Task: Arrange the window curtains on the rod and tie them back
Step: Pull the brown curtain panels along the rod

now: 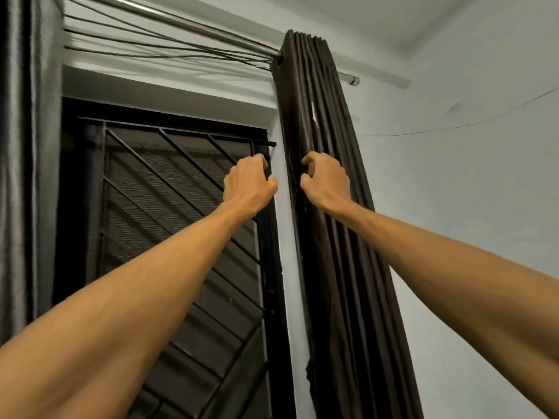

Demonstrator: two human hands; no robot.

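Fingers (308, 159) of the right hand (326, 181) pinch the inner edge of the dark brown curtain (348, 267), bunched at the metal rod's (193, 26) right end. The left hand (249, 181) is curled beside it; whether it holds anything is unclear.

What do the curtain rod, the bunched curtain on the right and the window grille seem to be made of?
The curtain rod: likely polished metal, chrome or steel; it shows bright glints. The curtain: dark brown woven fabric with a satin sheen along its pleats; the fibre is unclear. The window grille: probably painted black iron or steel, judging by thin, rigid, matte bars.
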